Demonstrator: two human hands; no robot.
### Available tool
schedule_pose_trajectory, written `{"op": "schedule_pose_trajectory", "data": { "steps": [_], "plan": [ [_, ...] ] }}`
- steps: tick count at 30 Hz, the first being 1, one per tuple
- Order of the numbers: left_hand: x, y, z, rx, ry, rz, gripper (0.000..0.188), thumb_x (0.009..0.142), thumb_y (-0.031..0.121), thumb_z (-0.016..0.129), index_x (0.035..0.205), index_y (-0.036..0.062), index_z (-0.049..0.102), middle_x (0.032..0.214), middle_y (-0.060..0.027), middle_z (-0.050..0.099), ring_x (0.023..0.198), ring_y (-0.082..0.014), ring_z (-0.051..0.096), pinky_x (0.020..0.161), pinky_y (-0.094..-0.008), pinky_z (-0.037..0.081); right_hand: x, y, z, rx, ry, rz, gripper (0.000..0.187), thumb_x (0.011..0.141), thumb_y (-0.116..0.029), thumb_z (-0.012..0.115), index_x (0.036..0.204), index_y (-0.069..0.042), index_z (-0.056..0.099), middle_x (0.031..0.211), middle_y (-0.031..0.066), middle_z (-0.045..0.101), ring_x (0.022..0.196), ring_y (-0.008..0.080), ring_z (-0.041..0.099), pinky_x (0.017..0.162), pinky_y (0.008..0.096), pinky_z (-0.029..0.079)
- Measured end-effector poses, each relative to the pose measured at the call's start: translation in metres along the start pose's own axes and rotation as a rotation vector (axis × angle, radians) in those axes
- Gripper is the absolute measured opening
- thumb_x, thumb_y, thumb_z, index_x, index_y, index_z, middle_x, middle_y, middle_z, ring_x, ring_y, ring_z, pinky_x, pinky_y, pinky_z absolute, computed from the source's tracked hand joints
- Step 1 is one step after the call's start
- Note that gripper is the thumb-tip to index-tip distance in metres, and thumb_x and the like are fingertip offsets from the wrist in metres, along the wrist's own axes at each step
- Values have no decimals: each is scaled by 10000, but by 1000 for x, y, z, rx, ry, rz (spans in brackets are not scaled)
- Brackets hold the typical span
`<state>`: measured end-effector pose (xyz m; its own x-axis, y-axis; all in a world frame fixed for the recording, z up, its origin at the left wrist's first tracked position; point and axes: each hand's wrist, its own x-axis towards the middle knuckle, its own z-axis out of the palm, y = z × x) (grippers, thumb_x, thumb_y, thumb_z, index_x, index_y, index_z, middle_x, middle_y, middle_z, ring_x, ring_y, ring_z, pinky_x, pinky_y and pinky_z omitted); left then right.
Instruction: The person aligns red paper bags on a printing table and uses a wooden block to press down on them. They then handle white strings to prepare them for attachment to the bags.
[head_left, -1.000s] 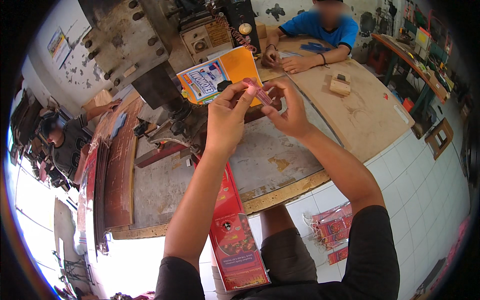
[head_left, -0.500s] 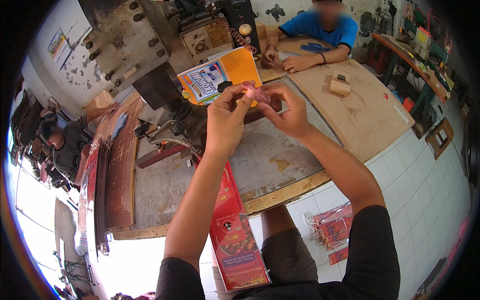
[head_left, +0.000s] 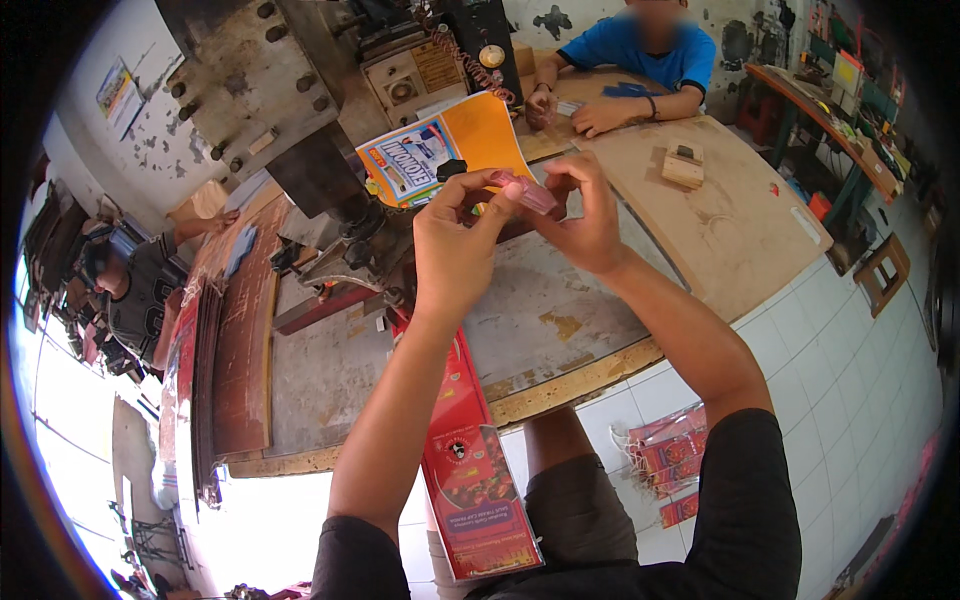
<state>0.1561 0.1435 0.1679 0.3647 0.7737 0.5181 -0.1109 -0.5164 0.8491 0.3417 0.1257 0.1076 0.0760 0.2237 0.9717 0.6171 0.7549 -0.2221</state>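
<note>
One small pink translucent piece [head_left: 538, 196], above the grey worktable [head_left: 530, 350]: pinched between thumb and fingers of the left hand [head_left: 455, 235], the right hand [head_left: 588, 228] curled about its right end, whether gripping cannot be told. One red printed strip [head_left: 478, 490], near side, running toward the lap; one orange booklet [head_left: 490, 130], beyond the hands; one wooden block [head_left: 682, 172], far right.

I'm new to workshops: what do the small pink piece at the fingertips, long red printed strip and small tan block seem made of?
Small pink piece: probably thin, glossy plastic; it looks translucent.
Long red printed strip: perhaps plastic film or laminated paper; its sheen fits both.
Small tan block: likely bare, matt wood, by its pale colour.
</note>
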Motion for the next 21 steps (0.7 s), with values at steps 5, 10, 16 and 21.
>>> {"op": "schedule_pose_trajectory", "data": {
  "steps": [5, 10, 16, 21],
  "plan": [
    [-1, 5, -5, 116, 22, 67, 223, 965, 172, 818, 1134, 34, 773, 1101, -34, 785, 958, -105, 687, 816, -274, 504, 12, -13, -11, 69, -140, 16, 448, 928, -105, 813, 1333, -15, 644, 1183, 157, 703, 906, 233, 741, 663, 297, 581],
    [-3, 0, -5, 212, 37, 268, 187, 945, 143, 819, 1100, 49, 775, 1132, -42, 765, 989, -135, 690, 838, -292, 508, 10, -15, -8, 60, -182, 62, 381, 980, -58, 738, 1348, -1, 659, 1182, 158, 708, 910, 239, 747, 701, 328, 608],
    [-7, 3, -5, 232, 38, 314, 190, 902, 114, 850, 1063, 51, 770, 1121, -42, 754, 983, -155, 686, 845, -296, 507, 7, -14, -3, -12, -158, 17, 385, 916, -101, 823, 1263, -15, 681, 1103, 127, 671, 864, 245, 724, 718, 332, 611],
    [-10, 8, 1, 257, 26, 376, 212, 865, 87, 879, 1031, 49, 752, 1082, -40, 744, 963, -154, 682, 805, -294, 508, 5, -9, -4, 23, -110, 40, 393, 845, -73, 863, 1186, -33, 673, 1096, 127, 658, 910, 259, 722, 739, 349, 603]
  ]
}}
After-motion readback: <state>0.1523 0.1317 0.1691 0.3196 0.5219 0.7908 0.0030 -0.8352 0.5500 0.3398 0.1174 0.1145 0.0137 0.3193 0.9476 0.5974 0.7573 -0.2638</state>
